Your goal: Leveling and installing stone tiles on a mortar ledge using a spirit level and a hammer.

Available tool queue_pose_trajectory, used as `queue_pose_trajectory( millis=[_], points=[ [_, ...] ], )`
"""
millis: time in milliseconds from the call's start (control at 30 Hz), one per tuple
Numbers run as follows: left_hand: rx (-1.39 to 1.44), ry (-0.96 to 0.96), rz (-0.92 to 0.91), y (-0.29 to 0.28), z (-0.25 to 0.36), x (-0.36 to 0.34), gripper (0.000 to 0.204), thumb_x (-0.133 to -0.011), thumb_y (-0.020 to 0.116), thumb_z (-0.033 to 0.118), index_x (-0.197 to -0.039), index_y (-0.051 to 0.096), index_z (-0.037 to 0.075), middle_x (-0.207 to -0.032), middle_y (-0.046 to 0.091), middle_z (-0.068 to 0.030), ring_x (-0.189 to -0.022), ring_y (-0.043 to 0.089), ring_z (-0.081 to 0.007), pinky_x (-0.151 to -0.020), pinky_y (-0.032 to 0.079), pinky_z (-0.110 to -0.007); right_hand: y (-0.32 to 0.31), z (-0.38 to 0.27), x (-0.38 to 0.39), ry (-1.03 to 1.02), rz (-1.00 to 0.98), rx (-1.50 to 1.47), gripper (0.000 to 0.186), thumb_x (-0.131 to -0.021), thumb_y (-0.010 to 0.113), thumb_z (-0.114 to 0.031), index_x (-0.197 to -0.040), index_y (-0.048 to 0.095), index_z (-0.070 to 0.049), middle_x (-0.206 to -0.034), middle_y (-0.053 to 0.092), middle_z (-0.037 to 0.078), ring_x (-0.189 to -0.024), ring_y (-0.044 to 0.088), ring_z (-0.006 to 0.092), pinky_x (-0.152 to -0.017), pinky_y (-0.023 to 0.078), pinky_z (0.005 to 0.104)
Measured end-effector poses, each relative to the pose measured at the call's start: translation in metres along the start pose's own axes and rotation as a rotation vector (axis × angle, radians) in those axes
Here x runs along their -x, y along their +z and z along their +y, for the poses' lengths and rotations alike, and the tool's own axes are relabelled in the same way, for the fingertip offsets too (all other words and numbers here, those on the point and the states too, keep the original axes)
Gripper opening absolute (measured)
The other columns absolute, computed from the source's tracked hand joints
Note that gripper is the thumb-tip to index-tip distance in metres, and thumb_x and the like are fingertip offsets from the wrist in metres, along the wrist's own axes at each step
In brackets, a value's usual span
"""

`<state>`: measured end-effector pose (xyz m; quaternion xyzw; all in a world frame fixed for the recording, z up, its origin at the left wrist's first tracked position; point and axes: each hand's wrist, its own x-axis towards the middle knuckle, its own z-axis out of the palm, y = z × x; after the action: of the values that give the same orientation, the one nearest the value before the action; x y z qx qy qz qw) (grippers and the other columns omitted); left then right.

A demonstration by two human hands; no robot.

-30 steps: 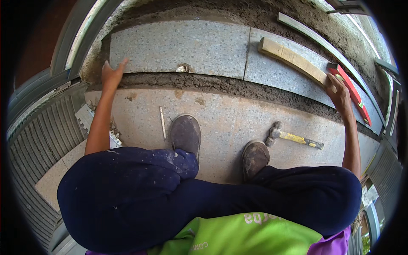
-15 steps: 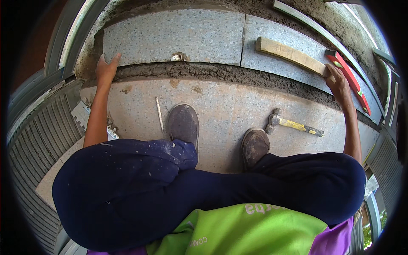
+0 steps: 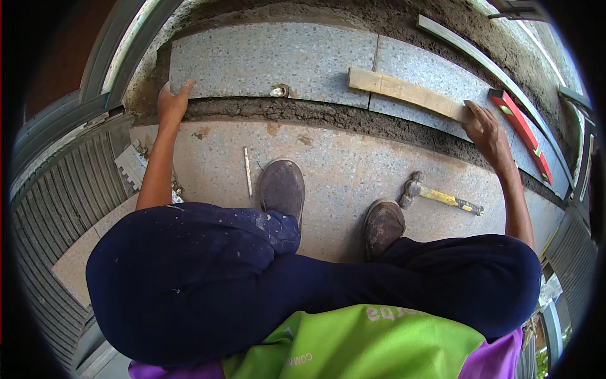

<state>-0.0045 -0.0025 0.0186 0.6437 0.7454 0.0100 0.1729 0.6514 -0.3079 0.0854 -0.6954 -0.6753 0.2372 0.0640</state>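
Note:
My right hand (image 3: 486, 132) is closed on the near right end of a long wooden block (image 3: 404, 90). The block lies across the joint between two grey speckled tiles, its far end on the left tile (image 3: 252, 58) and most of its length over the right tile (image 3: 426, 71). At the left tile's near left corner is my left hand (image 3: 172, 106), with thumb and fingers apart, the thumb against the tile's edge. It holds nothing. A small round whitish piece (image 3: 279, 91) sits at the left tile's near edge.
A red spirit level (image 3: 521, 134) rests on the right tile, near a long metal straightedge (image 3: 467, 47). Dark mortar (image 3: 303, 114) fills the gap before the tiled step. On that step are a yellow-handled hammer (image 3: 442, 196), a thin white stick (image 3: 247, 172) and my shoes (image 3: 282, 189).
My right hand has slid the wooden block leftward, from the right tile to across the joint. My left hand stays at the left tile's corner. The whole view has shifted slightly.

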Motion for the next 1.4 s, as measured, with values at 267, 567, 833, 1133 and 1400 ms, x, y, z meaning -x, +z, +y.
queue_pose_trajectory(
  millis=[267,567,833,1133,1400],
  points=[
    [0.071,0.047,0.175,0.003,-0.031,0.005,0.072,-0.089,0.072,0.041,-0.139,0.056,-0.007,-0.142,0.056,-0.0307,-0.135,0.053,-0.0417,-0.115,0.04,-0.044,0.001,0.012,0.008,-0.007,-0.133,0.257,0.051,-0.084,0.066,-0.008,-0.134,0.056,0.001,-0.123,0.067,0.023,-0.114,0.064,0.0409,-0.096,0.053,0.0467],
    [0.193,0.048,0.215,-0.003,-0.032,0.037,0.054,-0.092,0.069,0.022,-0.137,0.058,-0.006,-0.141,0.057,-0.03,-0.134,0.053,-0.0424,-0.115,0.04,-0.045,0.023,-0.092,-0.092,-0.392,-0.184,0.176,0.046,-0.083,0.065,-0.007,-0.126,0.053,0.002,-0.108,0.068,0.027,-0.095,0.068,0.0437,-0.082,0.058,0.0495],
    [0.307,-0.008,0.223,-0.014,-0.038,0.045,0.047,-0.094,0.064,0.014,-0.137,0.059,-0.004,-0.141,0.058,-0.0277,-0.133,0.054,-0.0412,-0.114,0.041,-0.044,0.068,-0.214,-0.196,-0.47,-0.153,0.131,0.034,-0.088,0.064,-0.013,-0.119,0.055,-0.001,-0.1,0.068,0.024,-0.085,0.07,0.0417,-0.07,0.06,0.0508],
    [0.32,0.019,0.246,-0.018,-0.041,0.037,0.044,-0.095,0.064,0.018,-0.133,0.063,-0.003,-0.135,0.063,-0.0268,-0.129,0.059,-0.0403,-0.111,0.043,-0.043,0.079,-0.285,-0.24,-0.316,-0.181,0.18,0.029,-0.092,0.065,-0.023,-0.111,0.057,-0.002,-0.099,0.07,0.021,-0.091,0.071,0.039,-0.078,0.059,0.0495],
    [0.297,0.204,0.242,-0.02,-0.032,0.044,0.046,-0.095,0.066,0.022,-0.133,0.063,-0.003,-0.136,0.063,-0.0247,-0.129,0.059,-0.0389,-0.112,0.042,-0.043,0.032,-0.17,-0.178,-0.321,-0.144,0.159,0.021,-0.097,0.06,-0.017,-0.111,0.056,-0.001,-0.083,0.068,0.016,-0.067,0.069,0.0321,-0.053,0.055,0.0445]
  ],
)
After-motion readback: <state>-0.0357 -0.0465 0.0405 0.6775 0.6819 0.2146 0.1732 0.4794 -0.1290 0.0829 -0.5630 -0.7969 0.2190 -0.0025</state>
